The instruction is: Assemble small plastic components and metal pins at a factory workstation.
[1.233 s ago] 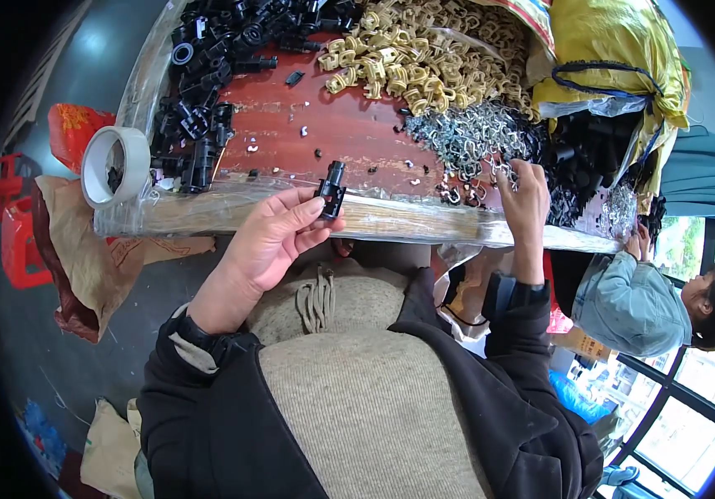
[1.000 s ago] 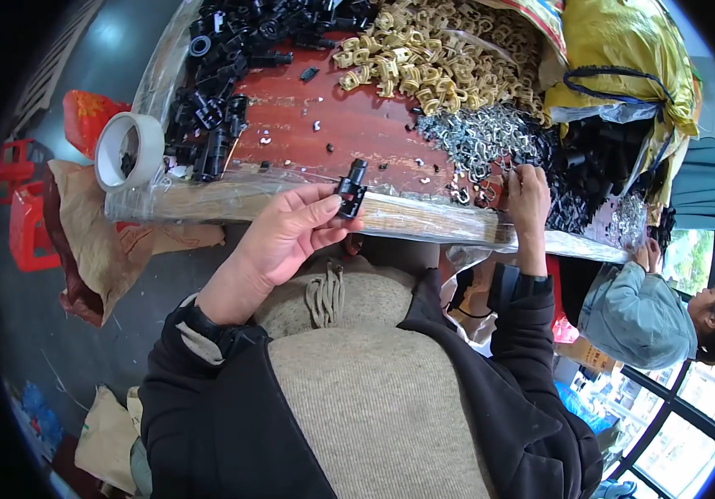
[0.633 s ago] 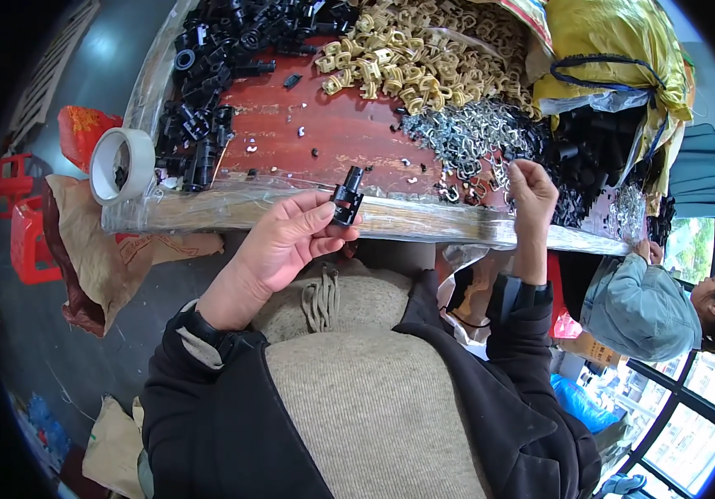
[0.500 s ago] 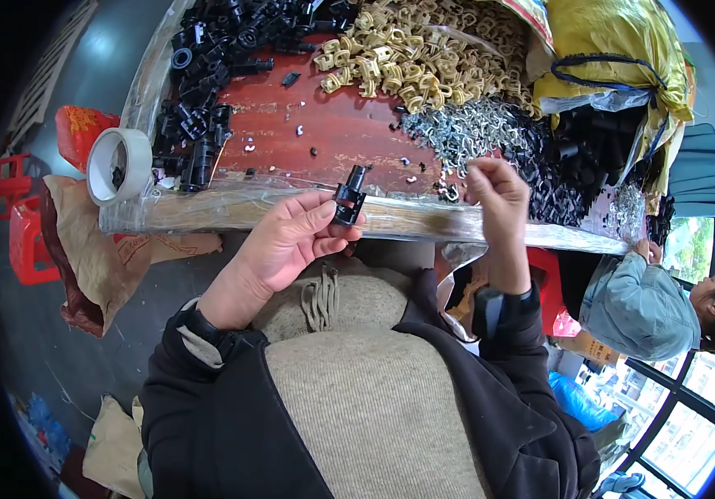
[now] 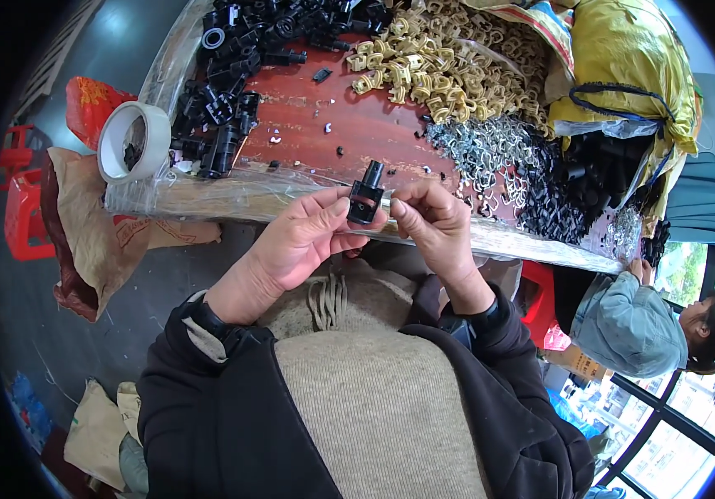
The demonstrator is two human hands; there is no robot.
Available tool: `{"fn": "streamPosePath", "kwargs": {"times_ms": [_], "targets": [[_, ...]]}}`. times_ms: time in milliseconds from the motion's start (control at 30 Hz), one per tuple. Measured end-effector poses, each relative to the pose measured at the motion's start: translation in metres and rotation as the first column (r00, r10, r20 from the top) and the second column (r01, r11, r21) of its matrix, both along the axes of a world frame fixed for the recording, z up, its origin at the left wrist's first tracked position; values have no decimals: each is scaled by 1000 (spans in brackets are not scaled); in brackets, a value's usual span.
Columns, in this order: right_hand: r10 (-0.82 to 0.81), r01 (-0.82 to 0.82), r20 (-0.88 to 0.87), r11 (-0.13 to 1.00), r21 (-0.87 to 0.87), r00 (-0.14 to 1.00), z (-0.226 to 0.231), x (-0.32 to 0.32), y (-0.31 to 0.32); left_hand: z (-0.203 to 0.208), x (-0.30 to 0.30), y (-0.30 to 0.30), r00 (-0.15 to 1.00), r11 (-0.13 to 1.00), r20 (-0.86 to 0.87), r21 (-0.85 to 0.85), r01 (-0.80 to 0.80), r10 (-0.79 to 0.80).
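We pinch the small black plastic fitting [image 5: 366,198] upright in our left hand [image 5: 303,237] over the tabletop's [image 5: 349,133] near edge, so our right hand [image 5: 434,223], fingertips closed on a silvery piece, meets its side.

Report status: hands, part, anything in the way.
Left hand pinching black plastic part. Right hand touching its side. Nothing between them.
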State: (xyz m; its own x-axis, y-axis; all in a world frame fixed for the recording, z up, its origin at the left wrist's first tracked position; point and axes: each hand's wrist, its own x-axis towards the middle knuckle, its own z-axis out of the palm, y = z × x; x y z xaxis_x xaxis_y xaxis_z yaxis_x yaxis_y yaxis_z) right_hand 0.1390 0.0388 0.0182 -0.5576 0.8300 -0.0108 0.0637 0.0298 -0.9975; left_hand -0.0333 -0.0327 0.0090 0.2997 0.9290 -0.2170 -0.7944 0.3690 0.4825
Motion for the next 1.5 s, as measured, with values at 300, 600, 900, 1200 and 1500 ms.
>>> {"fn": "streamPosePath", "kwargs": {"times_ms": [300,600,900,1200,1500], "targets": [[4,-4,5,998,-55,1000,-2,-6,-2,1,4,2,993,990,-11,80,-115,117],[144,-154,-61,959,-238,988,-10,7,8,0,10,6,993,990,-46,95,-108,113],[100,-130,-155,971,-202,983,-9,18,7,0,15,5,987,990,-80,24,-139,140],[48,-55,26,894,444,999,9,14,6,7,19,3,997,995,-80,-94,-19,11],[17,-104,146,779,618,989,15,3,1,4,16,4,999,988,-32,-154,1,-7]]}}
